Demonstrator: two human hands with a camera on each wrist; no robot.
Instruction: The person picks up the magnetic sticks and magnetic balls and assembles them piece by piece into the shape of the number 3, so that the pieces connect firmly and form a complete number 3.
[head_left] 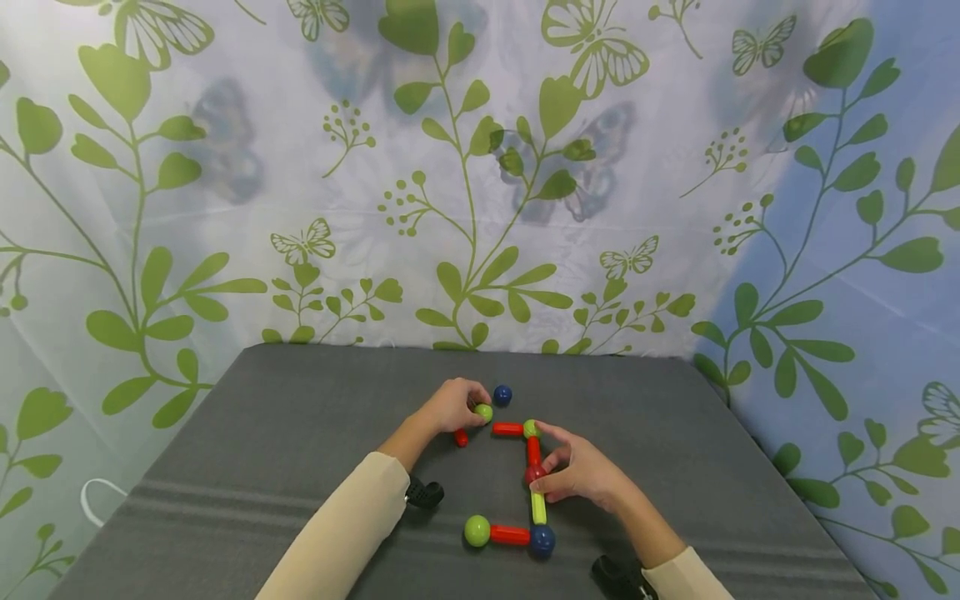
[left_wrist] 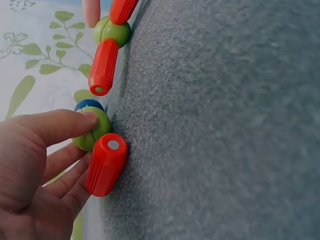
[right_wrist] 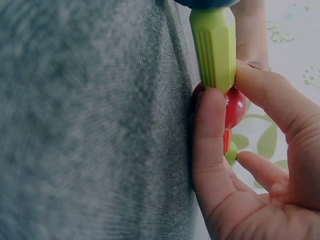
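My left hand [head_left: 452, 405] pinches a green ball [left_wrist: 86, 135] between thumb and fingers, low over the table. Just beside that ball lies a loose red rod [left_wrist: 106, 167]. My right hand [head_left: 588, 475] grips the joined chain where a yellow-green rod [right_wrist: 214, 47] meets a red ball [right_wrist: 236, 107], while one outstretched finger reaches the green ball [head_left: 531, 428] at the far corner. From that corner a red rod [head_left: 507, 429] points left toward my left hand. At the near end, a blue ball [head_left: 542, 541] joins another red rod [head_left: 510, 535] and a large green ball [head_left: 477, 531].
A loose dark blue ball [head_left: 502, 395] sits just beyond my left hand. The grey table [head_left: 315, 417] runs back to a hanging cloth [head_left: 360, 250] printed with leaves and butterflies. A white loop [head_left: 93, 504] shows past the left table edge.
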